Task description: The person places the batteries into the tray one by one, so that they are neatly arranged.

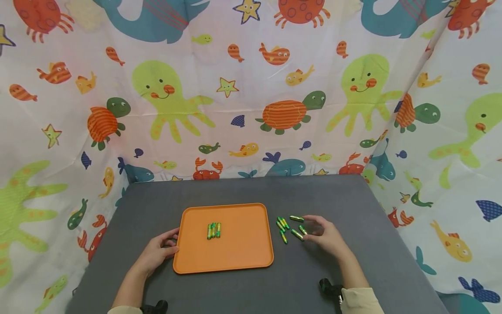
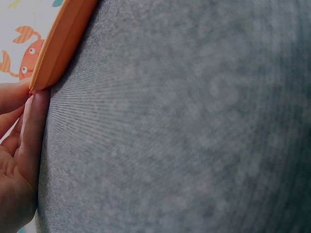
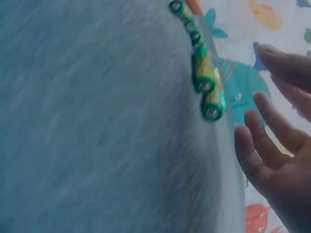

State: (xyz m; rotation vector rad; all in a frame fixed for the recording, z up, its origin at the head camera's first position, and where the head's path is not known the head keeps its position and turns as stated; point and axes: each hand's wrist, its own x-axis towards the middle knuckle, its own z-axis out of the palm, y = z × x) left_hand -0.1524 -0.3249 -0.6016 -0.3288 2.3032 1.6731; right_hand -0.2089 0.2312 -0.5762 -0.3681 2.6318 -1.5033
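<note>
Batteries [image 1: 290, 226], green and yellow, lie loose on the grey table [image 1: 333, 196] just right of the orange tray [image 1: 243, 253], scattered at differing angles. Three more batteries [image 1: 213, 230] lie side by side on the tray, left of its centre. Right hand [image 1: 326, 235] rests beside the loose group, fingers spread and relaxed, holding nothing; its fingertips [image 3: 257, 104] sit next to the nearest battery, contact not confirmed. Left hand [image 1: 158, 252] is at the tray's left edge, fingers touching the rim [image 2: 41, 82], not curled round it. Sea-creature curtain [image 1: 251, 87] encloses the table.
</note>
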